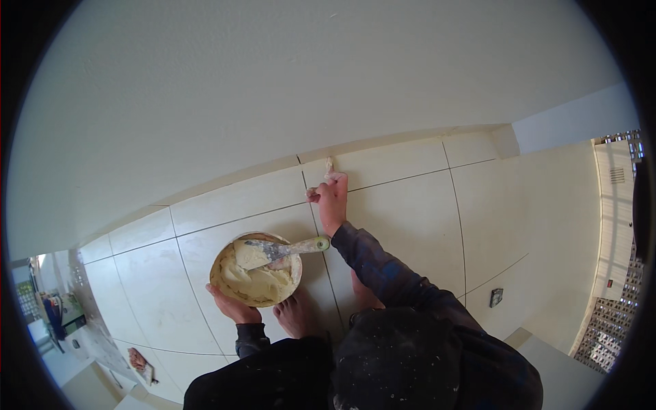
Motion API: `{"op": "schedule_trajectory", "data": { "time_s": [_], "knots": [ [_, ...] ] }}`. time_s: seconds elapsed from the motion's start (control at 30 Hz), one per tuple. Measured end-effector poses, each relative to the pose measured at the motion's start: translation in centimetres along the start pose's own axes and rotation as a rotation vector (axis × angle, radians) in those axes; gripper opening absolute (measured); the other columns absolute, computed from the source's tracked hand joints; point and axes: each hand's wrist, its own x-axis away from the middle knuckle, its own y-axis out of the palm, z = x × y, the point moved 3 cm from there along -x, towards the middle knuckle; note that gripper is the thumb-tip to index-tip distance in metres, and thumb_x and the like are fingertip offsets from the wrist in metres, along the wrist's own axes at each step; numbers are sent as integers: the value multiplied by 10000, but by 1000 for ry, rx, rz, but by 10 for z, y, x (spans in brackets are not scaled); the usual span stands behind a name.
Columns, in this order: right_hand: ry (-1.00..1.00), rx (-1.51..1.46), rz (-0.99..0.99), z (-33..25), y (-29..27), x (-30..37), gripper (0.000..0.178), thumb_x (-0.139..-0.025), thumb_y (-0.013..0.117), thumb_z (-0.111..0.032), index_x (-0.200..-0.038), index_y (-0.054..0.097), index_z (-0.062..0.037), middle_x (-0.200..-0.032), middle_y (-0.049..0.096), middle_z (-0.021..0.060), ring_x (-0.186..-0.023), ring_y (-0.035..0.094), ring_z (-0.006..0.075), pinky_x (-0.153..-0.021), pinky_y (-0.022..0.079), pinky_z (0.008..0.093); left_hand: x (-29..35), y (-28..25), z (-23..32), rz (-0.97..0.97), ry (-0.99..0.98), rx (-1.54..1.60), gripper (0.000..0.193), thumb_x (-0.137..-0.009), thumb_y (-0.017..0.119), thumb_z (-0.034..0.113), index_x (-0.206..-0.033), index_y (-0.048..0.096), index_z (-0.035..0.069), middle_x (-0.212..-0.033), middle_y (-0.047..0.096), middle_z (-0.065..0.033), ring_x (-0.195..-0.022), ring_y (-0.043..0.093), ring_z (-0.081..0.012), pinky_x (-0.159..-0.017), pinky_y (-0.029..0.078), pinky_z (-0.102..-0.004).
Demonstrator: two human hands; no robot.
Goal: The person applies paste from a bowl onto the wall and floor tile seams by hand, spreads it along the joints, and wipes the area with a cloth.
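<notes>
My left hand [236, 306] grips a bowl [298, 277] of paste [247, 285], 1 scraper [281, 250] across it; right hand [333, 195] by baseboard [410, 137].

Reno rm, tiled flr [403, 219], plain wall [307, 82], paste bkt [296, 277]

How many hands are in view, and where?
2: the left hand against the near-left side of the bowl, the right hand at the skirting.
</notes>
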Motion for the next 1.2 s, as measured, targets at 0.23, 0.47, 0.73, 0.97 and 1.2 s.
{"op": "schedule_trajectory", "data": {
  "time_s": [0.23,0.47,0.73,0.97,1.2],
  "knots": [
    [303,149,-221,9,-30,-7,292,-853,475,28,-1084,350,-100,-1068,498,86,-732,626,179,-628,520,329,11,3,3,111,-80,24,656,-1041,295,526,-1454,371,22,-1461,436,-154,-1326,456,-310,-1100,392,-453],
    [14,-35,312,-54,-34,-51,573,-863,462,-32,-1379,220,-86,-1374,408,90,-933,651,224,-814,500,362,3,21,10,200,-123,-11,682,-1034,302,542,-1482,331,28,-1484,413,-152,-1354,426,-320,-1119,371,-463],
    [207,64,-112,11,58,-6,881,-894,415,-8,-1547,-158,-151,-1637,24,202,-909,683,210,-801,509,287,12,22,7,200,-75,-31,660,-1035,305,549,-1429,398,28,-1432,458,-145,-1304,468,-300,-1089,404,-435],
    [632,-57,-432,-51,30,16,617,-914,391,-49,-1516,256,-66,-1090,660,197,-679,597,131,-649,487,269,2,-1,8,128,-132,13,644,-1042,287,532,-1441,393,37,-1441,459,-135,-1312,466,-296,-1092,399,-433],
    [364,416,-597,-71,-8,-2,535,-921,427,-88,-1455,410,-67,-896,640,99,-619,531,133,-566,470,300,-3,-18,6,121,-122,65,654,-1021,368,561,-1351,463,5,-1343,527,-140,-1220,533,-266,-1019,454,-396]
  ]
}}
